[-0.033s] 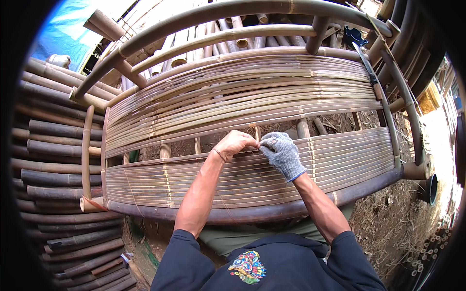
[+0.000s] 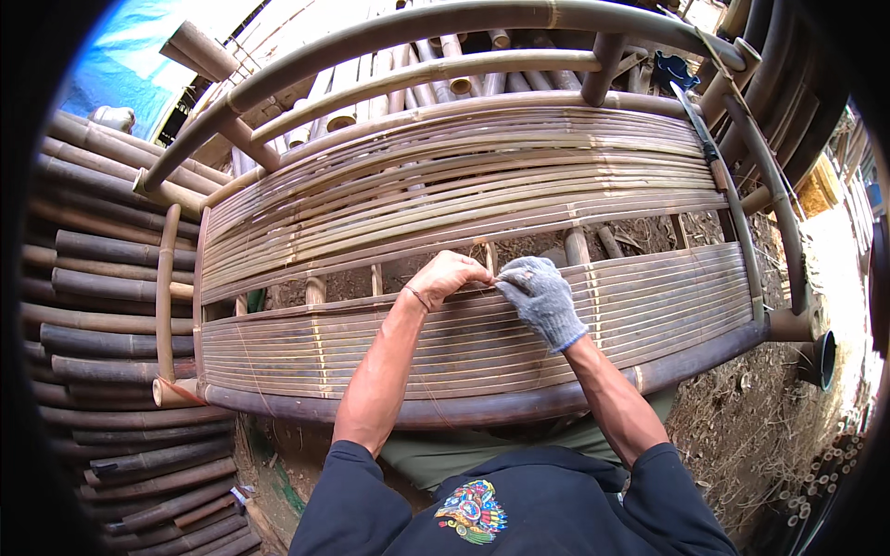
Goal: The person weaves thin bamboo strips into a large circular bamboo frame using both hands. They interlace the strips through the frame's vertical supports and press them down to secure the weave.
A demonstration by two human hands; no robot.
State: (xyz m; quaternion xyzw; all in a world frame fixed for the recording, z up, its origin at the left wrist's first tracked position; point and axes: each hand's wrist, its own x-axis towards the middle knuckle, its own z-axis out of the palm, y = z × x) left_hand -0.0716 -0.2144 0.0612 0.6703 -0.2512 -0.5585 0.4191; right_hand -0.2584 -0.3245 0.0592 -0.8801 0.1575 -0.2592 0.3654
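A long bamboo bench (image 2: 464, 406) spans the view in front of me, its seat made of narrow slats. My bare left hand (image 2: 449, 275) and my right hand (image 2: 540, 301), in a grey knitted glove, meet fingertip to fingertip at the inner edge of the near slats (image 2: 482, 347). Both hands are closed in a pinch; what lies between the fingertips is too small to make out. Just beyond them a gap separates the near slats from the far slats (image 2: 445, 190), with crosspieces and the ground showing through. A thin reddish strand trails over the near slats by my left forearm.
A knife (image 2: 712, 153) with a dark and brown handle rests along the bench's right end. Bamboo poles (image 2: 120, 291) are stacked on the left, with more behind the backrest rail (image 2: 389, 23). A blue tarp (image 2: 125, 60) hangs at the far left. Cut bamboo ends lie at lower right.
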